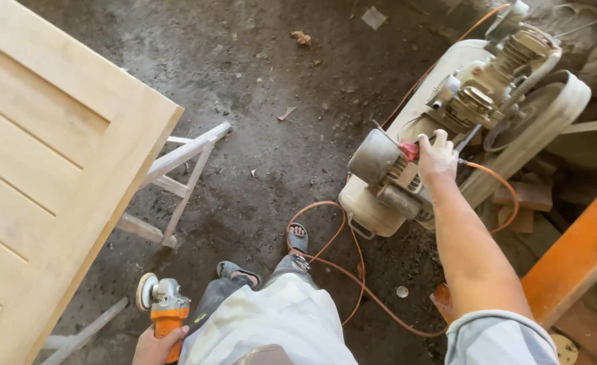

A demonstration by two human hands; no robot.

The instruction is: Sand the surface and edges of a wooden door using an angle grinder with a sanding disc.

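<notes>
Grinder (162,305): orange body, grey metal head, round pale disc at the far end; long axis runs up and away from left hand (153,348), which is wrapped tight round the orange handle. Right hand (437,157), fingers curled, rests on the red knob atop compressor (447,128), a dusty cream tank w/ metal motor. Orange hose (352,270) loops below that hand. Pale wood door (41,176) lies left of grinder.

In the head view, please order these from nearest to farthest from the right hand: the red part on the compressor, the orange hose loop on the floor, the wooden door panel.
From the right hand:
1. Red part, on the compressor motor, touching the hand's left edge.
2. Orange hose loop, lower left on the floor, near the feet.
3. Wooden door panel, far left, resting on trestles.
</notes>
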